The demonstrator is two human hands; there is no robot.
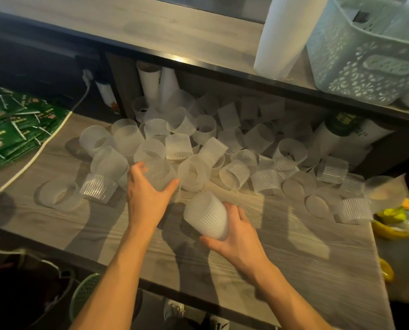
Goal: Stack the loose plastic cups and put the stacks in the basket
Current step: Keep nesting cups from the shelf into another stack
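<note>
Grey wood-grain counter with a shelf above it; loose cups lie heaped across the far half, many on their sides. Our left hand curls over one cup at the near edge of the heap, thumb on its right side. Our right hand grips a short stack from below, tilted, closed end toward the heap. The basket sits on the shelf, far right, beside a tall stack. To nest cleanly, we judge, we should turn the cup to match the stack, align the rims, then press lightly so the ribs do not jam.
</note>
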